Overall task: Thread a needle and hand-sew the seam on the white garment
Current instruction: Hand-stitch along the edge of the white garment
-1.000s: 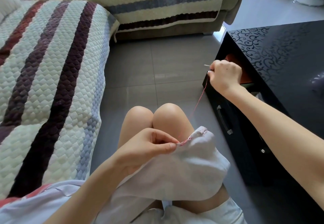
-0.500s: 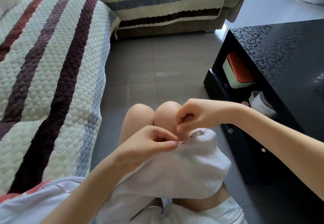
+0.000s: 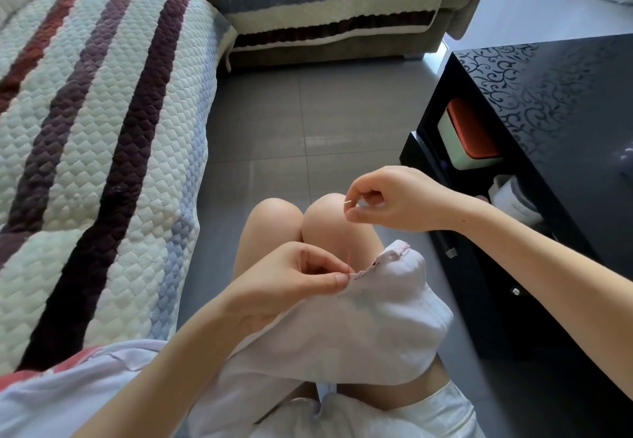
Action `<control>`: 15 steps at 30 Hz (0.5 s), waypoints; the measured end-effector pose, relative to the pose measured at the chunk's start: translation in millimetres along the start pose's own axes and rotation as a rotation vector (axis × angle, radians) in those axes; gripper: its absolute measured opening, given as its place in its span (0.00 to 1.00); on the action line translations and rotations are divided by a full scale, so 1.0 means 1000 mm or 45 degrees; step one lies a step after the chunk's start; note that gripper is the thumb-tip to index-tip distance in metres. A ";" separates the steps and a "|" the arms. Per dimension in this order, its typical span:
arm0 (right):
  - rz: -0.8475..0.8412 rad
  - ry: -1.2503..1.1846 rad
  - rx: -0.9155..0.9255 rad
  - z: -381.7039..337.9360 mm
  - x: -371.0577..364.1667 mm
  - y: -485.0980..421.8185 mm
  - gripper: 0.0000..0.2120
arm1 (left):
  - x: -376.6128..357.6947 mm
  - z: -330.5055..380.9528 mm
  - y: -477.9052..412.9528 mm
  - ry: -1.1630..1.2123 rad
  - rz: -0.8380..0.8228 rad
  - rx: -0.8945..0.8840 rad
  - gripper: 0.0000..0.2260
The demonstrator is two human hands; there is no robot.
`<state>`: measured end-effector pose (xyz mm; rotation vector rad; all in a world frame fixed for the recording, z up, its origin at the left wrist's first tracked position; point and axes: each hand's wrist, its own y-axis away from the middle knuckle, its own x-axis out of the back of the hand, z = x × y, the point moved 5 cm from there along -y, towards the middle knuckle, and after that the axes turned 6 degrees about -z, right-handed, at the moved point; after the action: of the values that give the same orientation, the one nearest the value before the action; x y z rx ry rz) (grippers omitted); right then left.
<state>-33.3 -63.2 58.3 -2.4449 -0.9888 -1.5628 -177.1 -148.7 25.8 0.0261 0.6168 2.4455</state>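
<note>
One camera, worn on the head, looks forward and down, close over the knees (image 3: pixel 322 218). Sofa (image 3: pixel 102 136) at ten o'clock, cabinet (image 3: pixel 555 122) at two.

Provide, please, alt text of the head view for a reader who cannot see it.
A person's left hand pinches the red-stitched seam of a white garment on their lap, while the right hand pinches a needle above it. A striped sofa and black cabinet flank them.
</note>
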 end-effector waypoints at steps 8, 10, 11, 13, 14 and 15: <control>-0.355 -0.377 0.108 0.004 -0.032 0.030 0.08 | 0.011 -0.005 0.002 -0.165 0.094 0.032 0.04; -0.353 -0.442 0.051 0.008 -0.031 0.036 0.08 | 0.014 -0.007 0.003 -0.261 0.184 0.061 0.04; -0.355 -0.467 0.020 0.010 -0.031 0.037 0.07 | 0.014 -0.008 0.002 -0.283 0.216 0.065 0.04; -0.286 -0.418 -0.007 0.014 -0.033 0.039 0.06 | 0.013 -0.008 0.001 -0.307 0.265 0.056 0.04; -0.193 -0.349 -0.008 0.016 -0.035 0.040 0.05 | 0.013 -0.008 0.000 -0.312 0.290 0.046 0.04; -0.081 -0.302 -0.006 0.018 -0.035 0.042 0.04 | 0.013 -0.008 0.000 -0.311 0.310 0.036 0.04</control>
<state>-5.8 -105.9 31.5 -2.6737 -1.1082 -1.3143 -188.9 -144.3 17.2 0.4278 0.5655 2.6108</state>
